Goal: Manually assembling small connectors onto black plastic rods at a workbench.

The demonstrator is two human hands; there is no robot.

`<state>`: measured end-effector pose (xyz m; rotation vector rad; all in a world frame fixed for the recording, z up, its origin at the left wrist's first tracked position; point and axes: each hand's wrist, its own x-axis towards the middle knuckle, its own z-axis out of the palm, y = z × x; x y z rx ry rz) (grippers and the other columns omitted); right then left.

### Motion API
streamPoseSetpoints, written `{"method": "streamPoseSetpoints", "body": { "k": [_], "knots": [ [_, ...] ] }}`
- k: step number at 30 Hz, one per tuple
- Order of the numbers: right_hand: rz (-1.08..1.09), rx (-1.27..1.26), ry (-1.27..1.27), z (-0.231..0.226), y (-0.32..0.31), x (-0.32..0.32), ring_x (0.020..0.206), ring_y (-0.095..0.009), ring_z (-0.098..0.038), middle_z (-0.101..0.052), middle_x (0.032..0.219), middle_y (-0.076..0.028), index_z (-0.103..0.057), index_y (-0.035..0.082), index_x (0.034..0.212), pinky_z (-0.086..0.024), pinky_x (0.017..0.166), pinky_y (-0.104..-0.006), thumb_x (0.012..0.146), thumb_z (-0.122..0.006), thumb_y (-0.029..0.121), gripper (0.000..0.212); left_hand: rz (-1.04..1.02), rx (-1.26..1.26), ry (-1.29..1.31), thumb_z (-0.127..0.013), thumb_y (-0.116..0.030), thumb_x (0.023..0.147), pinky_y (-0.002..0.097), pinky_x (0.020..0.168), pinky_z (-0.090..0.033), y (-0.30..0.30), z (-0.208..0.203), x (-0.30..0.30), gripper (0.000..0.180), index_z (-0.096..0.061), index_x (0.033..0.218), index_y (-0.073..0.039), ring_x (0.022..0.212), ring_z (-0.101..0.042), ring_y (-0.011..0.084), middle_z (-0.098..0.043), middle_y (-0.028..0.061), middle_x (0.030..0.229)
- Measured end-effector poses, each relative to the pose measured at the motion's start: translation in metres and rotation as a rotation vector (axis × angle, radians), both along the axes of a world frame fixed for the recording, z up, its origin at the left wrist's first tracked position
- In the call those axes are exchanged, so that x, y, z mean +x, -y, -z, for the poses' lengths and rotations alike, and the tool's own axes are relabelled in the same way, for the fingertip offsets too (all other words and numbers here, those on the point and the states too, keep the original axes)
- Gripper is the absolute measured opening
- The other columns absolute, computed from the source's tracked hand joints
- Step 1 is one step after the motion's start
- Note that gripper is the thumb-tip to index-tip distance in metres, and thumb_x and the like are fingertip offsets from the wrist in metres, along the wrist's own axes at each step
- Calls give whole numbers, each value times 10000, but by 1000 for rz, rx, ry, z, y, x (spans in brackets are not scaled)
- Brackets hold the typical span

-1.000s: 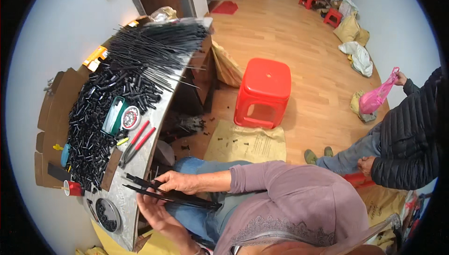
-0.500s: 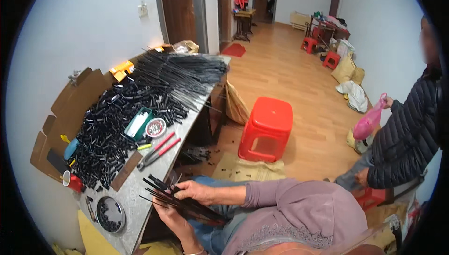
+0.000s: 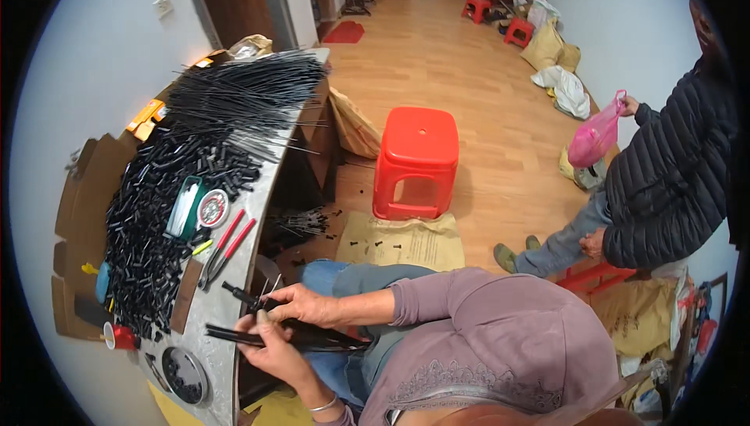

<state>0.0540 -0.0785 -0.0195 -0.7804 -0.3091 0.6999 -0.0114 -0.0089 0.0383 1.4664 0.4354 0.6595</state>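
My left hand (image 3: 273,352), a bracelet at its wrist, is closed around a bundle of slim black rods (image 3: 228,335) above my lap. Just beyond it, my right hand (image 3: 301,305) pinches a black rod-like piece with a thicker end (image 3: 238,293), pointing at the table. The fingers of both hands nearly touch. Nearest to them on the grey table (image 3: 223,348) lie red-handled cutters (image 3: 226,246). A heap of short black tubes (image 3: 144,223) covers much of the tabletop, and long thin black rods (image 3: 242,90) are piled at its far end.
Beside the heap are a green tray (image 3: 184,207), a round tub of small silvery parts (image 3: 212,209) and a metal bowl (image 3: 185,375) with black bits. A red stool (image 3: 418,160) stands past my knees. On the right, a person in a black jacket (image 3: 664,184) holds a pink bag (image 3: 596,141).
My view has shifted, so the table and stool appear higher and further left. The spread rods in my hands now look gathered, and a thicker-ended piece shows apart at my right hand.
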Motion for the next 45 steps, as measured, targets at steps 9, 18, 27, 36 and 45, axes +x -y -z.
{"method": "streamPoseSetpoints", "body": {
  "k": [9,18,27,36,45],
  "knots": [
    [387,-148,328,24,-7,17,912,-239,-611,-634,976,-160,-620,-21,1112,-473,813,-343,732,-626,128,409,-42,163,-229,-654,-149,888,269,731,-485,-14,16,38,314,-587,1116,56,831,-573,142,-609,78,1006],
    [450,-256,323,20,0,22,932,-319,-598,-606,940,-150,-645,-4,1068,-470,791,-383,726,-657,138,370,-58,274,-368,-655,-202,887,271,671,-492,-8,18,47,340,-602,1087,67,770,-587,160,-628,101,939],
    [355,-507,646,13,31,35,588,-303,-597,-578,602,-133,-620,5,721,-449,549,-401,669,-746,276,304,10,246,-289,-649,-153,889,281,678,-502,-24,26,36,289,-603,1047,85,768,-582,158,-621,111,923],
    [-407,-245,208,19,16,59,504,-127,-520,-541,586,-27,-664,28,722,-441,419,-274,706,-819,309,321,19,42,-182,-637,-147,891,297,730,-496,-19,14,13,326,-549,1118,69,820,-575,167,-598,112,973],
    [99,-442,632,0,27,39,492,-170,-551,-565,530,-91,-617,-3,651,-406,471,-368,698,-772,314,356,54,-18,-200,-630,-154,894,287,754,-482,-33,22,18,348,-526,1147,62,836,-573,171,-588,100,972]
  ]
}}
